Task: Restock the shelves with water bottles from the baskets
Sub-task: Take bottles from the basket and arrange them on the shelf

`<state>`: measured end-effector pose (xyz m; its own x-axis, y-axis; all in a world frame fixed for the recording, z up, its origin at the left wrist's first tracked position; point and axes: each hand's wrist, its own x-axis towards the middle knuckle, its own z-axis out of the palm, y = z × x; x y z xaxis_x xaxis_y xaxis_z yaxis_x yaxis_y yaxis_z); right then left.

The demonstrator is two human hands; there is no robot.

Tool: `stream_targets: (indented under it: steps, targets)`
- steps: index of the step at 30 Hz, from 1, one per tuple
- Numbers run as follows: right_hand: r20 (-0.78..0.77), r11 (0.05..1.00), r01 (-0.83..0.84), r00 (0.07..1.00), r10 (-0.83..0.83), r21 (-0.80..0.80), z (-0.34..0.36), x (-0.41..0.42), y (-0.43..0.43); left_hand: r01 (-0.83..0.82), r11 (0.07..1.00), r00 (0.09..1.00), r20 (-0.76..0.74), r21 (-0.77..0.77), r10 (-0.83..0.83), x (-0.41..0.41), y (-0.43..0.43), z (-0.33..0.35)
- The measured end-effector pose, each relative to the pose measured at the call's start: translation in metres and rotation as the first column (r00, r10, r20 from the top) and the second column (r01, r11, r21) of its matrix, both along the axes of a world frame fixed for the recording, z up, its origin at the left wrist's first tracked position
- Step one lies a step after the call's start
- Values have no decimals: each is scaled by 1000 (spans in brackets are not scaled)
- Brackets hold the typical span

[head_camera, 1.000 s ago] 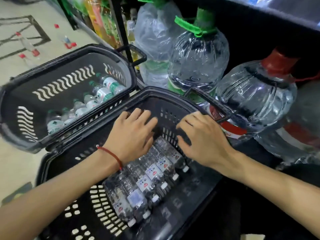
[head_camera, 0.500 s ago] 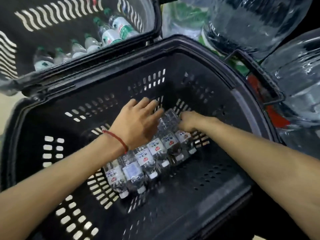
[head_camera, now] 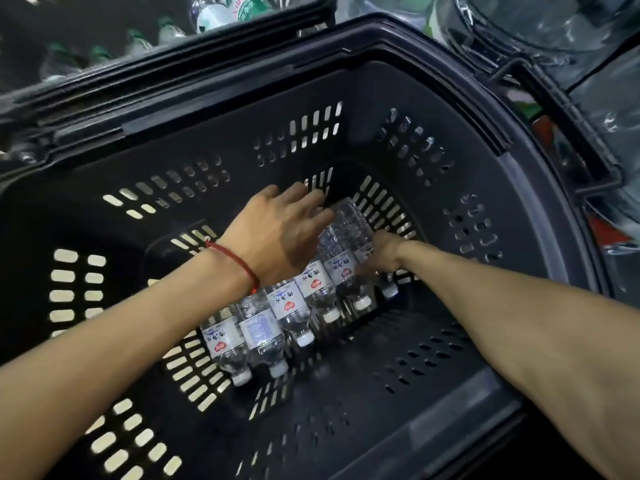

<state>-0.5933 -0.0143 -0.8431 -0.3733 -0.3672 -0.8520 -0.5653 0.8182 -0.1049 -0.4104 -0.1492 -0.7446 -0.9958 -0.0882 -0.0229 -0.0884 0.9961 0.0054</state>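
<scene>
I look down into a black slotted basket [head_camera: 450, 109], both arms reaching inside. A second basket [head_camera: 104, 46] of green-capped bottles sits beyond its far rim. Six small water bottles [head_camera: 287, 306] lie side by side on the basket floor, white caps toward me. My left hand [head_camera: 280, 237] lies flat over the row's far end, fingers spread, gripping nothing. My right hand [head_camera: 382, 254] touches the last bottle; I cannot tell its finger closure.

Black basket [head_camera: 433, 109], pale slots patterning its walls. Clear bottles [head_camera: 291, 306] with white caps, white labels, red logos. Red string [head_camera: 239, 263] on the wrist. Green-capped bottles [head_camera: 221, 12] behind.
</scene>
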Motion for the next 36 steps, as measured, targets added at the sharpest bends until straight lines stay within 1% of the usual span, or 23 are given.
stream_targets:
  steps: [2,5,8,13,18,22,25,28,33,36]
  targets:
    - [22,1000,21,1000,-21,-22,-1,0,1,0,1000,1000,7,7,0,1,1,-3]
    - [30,1000,6,1000,-5,-23,-4,-3,-1,3,1000,1000,20,4,-3,0,2,-4]
    - [21,999,-35,999,35,-3,-5,1,-2,-14,1000,1000,24,0,14,0,1,-2]
    - [-7,999,-37,999,37,-16,-7,3,-1,-7,1000,999,32,5,7,0,3,-2]
    - [64,999,35,997,-35,8,-11,-6,1,-4,1000,1000,18,1,4,-2,4,-2]
    - [67,997,69,995,-72,42,-11,-6,4,-4,1000,1000,31,-6,4,-4,5,0]
    - [67,997,63,996,-66,44,-8,-8,4,-17,1000,999,41,-5,17,-5,6,1]
    - [114,998,58,992,-62,36,-5,-10,4,-20,1000,999,44,6,19,-6,6,2]
    - [106,998,61,992,-61,3,3,-10,7,-31,1000,999,26,5,31,-5,6,3]
    - [83,997,74,994,-75,19,14,-9,6,-38,999,999,31,-2,38,-6,7,5]
